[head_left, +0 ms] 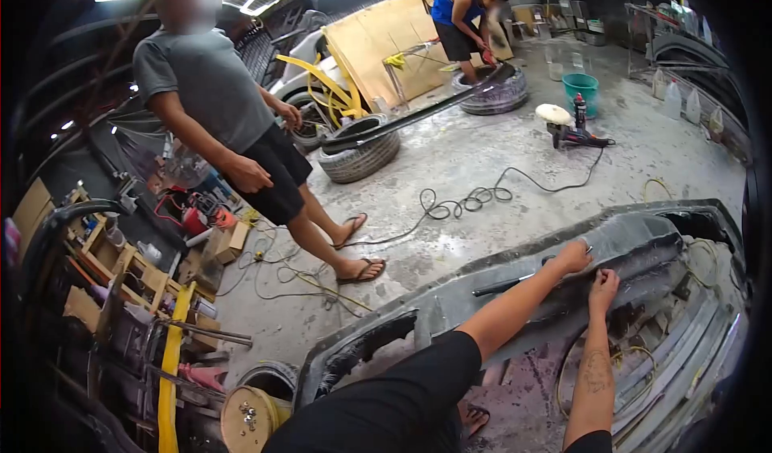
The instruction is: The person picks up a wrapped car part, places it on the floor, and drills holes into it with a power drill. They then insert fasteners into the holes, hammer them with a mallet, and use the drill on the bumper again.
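Observation:
A large grey moulded panel (450, 292), shaped like a car bumper, lies across the lower right. Over its middle, my left hand (574, 257) is closed like a fist, with a small thin tip showing at its fingers; the rest of what it holds is hidden. Just to the right and lower, my right hand (603, 286) has its fingers pressed together at the panel's inner edge; anything between them is too small to make out. A slim tool with a black handle (489, 290) rests on the panel, partly behind my left forearm.
A person in grey (213, 91) stands at left. Another in blue (457, 7) bends over a long black strip (402, 127) laid across tyres. A corded polisher (581, 137) and green bucket (580, 91) stand behind the panel. A round-topped container (245, 421) is at lower left.

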The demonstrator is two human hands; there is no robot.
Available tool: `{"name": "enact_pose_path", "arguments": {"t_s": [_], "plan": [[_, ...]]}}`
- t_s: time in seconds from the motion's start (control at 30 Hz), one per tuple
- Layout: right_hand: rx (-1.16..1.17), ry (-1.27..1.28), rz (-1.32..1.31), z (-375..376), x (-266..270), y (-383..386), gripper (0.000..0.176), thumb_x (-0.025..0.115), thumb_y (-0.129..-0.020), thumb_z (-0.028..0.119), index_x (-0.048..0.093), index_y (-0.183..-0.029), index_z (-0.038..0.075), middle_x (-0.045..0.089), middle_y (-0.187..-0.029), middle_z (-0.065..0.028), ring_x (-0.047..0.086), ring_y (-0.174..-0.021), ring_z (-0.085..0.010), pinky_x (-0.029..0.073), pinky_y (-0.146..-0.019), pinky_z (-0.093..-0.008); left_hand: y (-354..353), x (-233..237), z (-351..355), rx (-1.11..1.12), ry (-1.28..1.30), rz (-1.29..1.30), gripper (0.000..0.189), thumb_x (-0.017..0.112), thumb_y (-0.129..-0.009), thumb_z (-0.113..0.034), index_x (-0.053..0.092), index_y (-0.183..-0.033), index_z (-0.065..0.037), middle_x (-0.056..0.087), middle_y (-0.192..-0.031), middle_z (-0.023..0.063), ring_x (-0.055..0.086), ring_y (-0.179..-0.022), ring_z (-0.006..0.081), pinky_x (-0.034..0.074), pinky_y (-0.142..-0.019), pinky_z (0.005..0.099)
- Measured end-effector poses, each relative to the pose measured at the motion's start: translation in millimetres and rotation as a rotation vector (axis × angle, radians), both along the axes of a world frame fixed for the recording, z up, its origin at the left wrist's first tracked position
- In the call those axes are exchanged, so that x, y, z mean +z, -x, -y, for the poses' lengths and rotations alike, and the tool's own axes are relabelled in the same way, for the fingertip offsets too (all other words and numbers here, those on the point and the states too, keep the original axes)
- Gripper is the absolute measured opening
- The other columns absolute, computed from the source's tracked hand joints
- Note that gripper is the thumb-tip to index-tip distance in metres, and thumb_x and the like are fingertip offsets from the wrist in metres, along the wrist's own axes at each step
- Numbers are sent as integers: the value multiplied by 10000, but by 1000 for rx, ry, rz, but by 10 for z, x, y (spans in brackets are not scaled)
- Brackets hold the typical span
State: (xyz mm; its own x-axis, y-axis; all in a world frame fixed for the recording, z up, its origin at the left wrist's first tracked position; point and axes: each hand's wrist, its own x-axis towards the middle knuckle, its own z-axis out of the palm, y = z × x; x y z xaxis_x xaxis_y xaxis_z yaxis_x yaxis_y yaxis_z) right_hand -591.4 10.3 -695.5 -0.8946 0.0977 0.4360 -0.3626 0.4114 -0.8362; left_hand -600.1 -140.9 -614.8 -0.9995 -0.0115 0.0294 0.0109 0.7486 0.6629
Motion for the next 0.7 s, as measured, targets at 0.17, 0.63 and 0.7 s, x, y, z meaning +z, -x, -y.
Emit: {"name": "enact_pose_path", "arguments": {"t_s": [0.17,0.63,0.7], "plan": [[7,21,13,23,66,-4,108,561,-899,97,529,-900,-6,495,-924,-152,510,-813,-296,430,-766,-386,-681,1252,11,-38,-35,-390,221,589,-794,-150,620,-741,63,622,-729,248,608,-731,418,475,-677,447],[-12,-9,48,-35,40,-31,90,558,-896,80,506,-944,25,477,-944,-156,522,-816,-333,433,-761,-402,-2622,1414,-811,-445,140,285,223,583,-748,-163,661,-804,38,638,-779,261,639,-750,405,500,-669,472],[7,-4,67,17,56,-92,92,557,-896,83,505,-943,25,479,-946,-160,526,-821,-340,435,-760,-405,-2633,1261,-998,-401,346,335,212,604,-744,-152,658,-806,44,651,-804,254,649,-783,396,512,-691,462]]}}
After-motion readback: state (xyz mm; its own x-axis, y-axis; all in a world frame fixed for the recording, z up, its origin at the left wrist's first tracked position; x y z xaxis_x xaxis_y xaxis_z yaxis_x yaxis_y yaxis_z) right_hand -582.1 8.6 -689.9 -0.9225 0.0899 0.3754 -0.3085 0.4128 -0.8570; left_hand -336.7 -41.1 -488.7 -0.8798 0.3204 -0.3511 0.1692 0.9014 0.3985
